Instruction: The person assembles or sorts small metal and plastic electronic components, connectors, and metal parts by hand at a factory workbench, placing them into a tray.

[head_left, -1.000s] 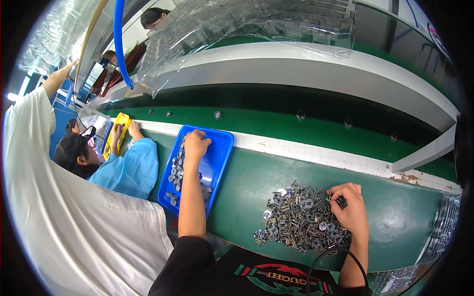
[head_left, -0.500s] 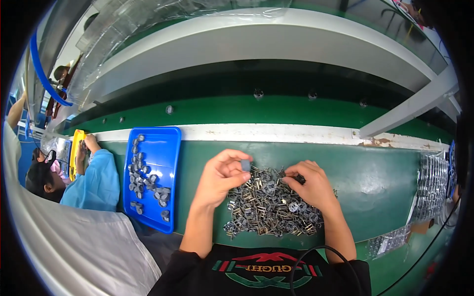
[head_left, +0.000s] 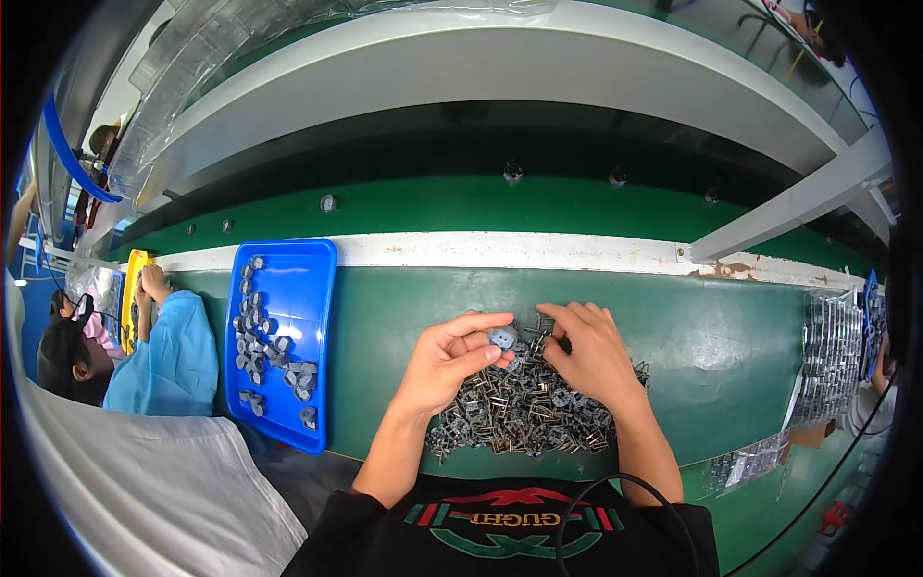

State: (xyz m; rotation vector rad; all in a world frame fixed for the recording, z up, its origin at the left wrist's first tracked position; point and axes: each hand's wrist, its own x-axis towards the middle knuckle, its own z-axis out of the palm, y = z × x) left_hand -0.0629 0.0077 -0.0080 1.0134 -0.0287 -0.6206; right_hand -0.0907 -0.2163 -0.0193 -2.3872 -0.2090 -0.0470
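Note:
My left hand [head_left: 444,363] pinches a small round grey plastic housing [head_left: 502,338] between thumb and fingers, its face with small holes turned up. Close beside it, my right hand [head_left: 594,354] has thumb and forefinger bent round a small part with metal pins [head_left: 541,329], partly hidden by the fingers. Below both hands a heap of loose parts with metal pins [head_left: 524,413] lies on the green tabletop [head_left: 433,288]. To the left, a blue tray [head_left: 310,337] carries several grey housings [head_left: 252,322] like the one in my left hand.
Behind the table's white edge strip [head_left: 510,252] a green belt [head_left: 423,213] bears several small parts, under a grey shelf beam [head_left: 481,72]. Clear plastic trays [head_left: 825,356] are stacked at right. A co-worker in a blue sleeve [head_left: 173,351] handles a yellow tray [head_left: 133,298] at far left.
The left hand has moved slightly right and down, turning the housing so its holed face shows. The right hand has come left and up, closer to the housing.

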